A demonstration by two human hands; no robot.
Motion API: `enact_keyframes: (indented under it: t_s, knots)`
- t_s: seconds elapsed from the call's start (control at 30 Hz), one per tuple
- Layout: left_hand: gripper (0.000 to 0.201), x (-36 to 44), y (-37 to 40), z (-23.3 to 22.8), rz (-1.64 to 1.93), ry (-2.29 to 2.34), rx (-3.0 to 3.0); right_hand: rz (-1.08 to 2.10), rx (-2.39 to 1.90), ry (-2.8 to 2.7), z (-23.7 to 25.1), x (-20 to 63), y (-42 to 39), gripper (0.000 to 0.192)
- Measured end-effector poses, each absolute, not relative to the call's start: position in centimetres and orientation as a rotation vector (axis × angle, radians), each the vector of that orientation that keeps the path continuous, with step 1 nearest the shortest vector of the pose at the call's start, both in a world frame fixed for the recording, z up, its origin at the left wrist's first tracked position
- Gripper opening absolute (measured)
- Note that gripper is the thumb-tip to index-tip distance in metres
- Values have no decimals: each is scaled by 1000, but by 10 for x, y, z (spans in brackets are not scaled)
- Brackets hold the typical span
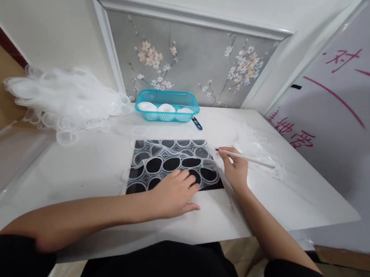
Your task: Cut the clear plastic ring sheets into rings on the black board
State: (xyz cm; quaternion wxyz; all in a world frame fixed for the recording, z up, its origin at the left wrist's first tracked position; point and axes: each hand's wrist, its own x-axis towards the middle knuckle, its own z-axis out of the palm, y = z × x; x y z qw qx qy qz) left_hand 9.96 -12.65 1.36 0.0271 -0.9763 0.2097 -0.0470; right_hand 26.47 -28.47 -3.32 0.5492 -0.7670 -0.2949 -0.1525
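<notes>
A dark sheet [172, 164] patterned with pale ring outlines lies on the white table, and a translucent film seems to cover part of it. My left hand [175, 191] rests palm down across the sheet's near edge, its fingers spread. Just off the sheet's right side, my right hand [235, 168] pinches a thin, pale stick-like tool [253, 160] with a dark tip. That tip points left, close to the sheet's upper right corner. Whether it is a pen or a brush cannot be made out.
A blue plastic basket [166, 117] with round white pieces stands at the back, a small dark blue tool [197, 123] beside it. Translucent white rings [70, 100] are heaped at the left; more thin clear pieces [255, 143] lie right. A whiteboard [342, 132] borders the table [303, 195].
</notes>
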Motion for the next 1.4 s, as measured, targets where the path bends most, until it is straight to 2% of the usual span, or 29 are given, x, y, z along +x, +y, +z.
enact_keyframes:
  t_s: [0.07, 0.2, 0.37, 0.47, 0.63, 0.7, 0.83, 0.87, 1.0, 1.07, 1.23, 1.4]
  knots:
    - [54, 123, -144, 8, -184, 672, -3041, -346, -1817, -721, -35, 267, -285, 24]
    - [38, 150, -165, 1, -2, 555, -3176, -454, -1799, -678, -22, 267, -294, 23]
    - [38, 125, -168, 6, 297, 772, -3345, -357, -1814, -732, 0, 257, -309, 22]
    - [46, 111, -161, 7, 119, 799, -3319, -152, -1830, -868, -12, 246, -311, 21]
    - [60, 115, -148, -2, -86, 545, -3129, 34, -1830, -860, -42, 232, -306, 23]
    - [67, 116, -147, -7, -103, 475, -3085, -59, -1826, -830, -44, 231, -307, 22]
    - [71, 113, -149, -11, -102, 449, -3044, -482, -1851, -688, -39, 235, -310, 19]
    - [71, 113, -149, -11, -97, 449, -3033, -467, -1879, -720, -40, 236, -311, 19]
    - [72, 114, -149, -10, -52, 435, -3030, -28, -1919, -948, -47, 239, -309, 19]
    - [72, 115, -148, -10, -33, 430, -3047, 72, -1860, -959, -50, 239, -307, 22]
    - [71, 117, -147, -12, 14, 428, -3053, 125, -1817, -969, -46, 239, -306, 30]
    - [72, 117, -146, -11, 10, 425, -3064, 108, -1835, -978, -46, 239, -307, 28]
